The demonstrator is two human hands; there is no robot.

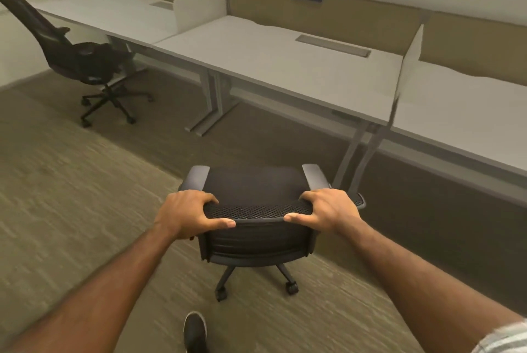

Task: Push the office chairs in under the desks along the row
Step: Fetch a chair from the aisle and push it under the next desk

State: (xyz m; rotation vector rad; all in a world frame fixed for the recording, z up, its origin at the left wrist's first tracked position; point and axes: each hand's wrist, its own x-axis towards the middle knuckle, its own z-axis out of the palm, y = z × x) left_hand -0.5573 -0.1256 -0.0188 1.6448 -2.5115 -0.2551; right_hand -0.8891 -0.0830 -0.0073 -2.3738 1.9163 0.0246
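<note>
A black mesh office chair (pixel 256 190) stands on the carpet just in front of me, its seat facing the white desk (pixel 273 67) marked 213. My left hand (pixel 188 214) grips the left end of the backrest's top edge, fingers over the front, thumb along the back. My right hand (pixel 328 211) grips the right end the same way. The chair is well short of the desk, with open floor between them. A second black office chair (pixel 77 58) stands at the far left, pulled out from the desk on the left (pixel 108 13) and turned sideways.
White divider panels (pixel 199 5) separate the desks, and another desk (pixel 462 107) continues the row to the right. Grey desk legs (pixel 209 104) stand under the tabletops. My dark shoe (pixel 195 331) is behind the chair's castors. Carpet stretches open to the left.
</note>
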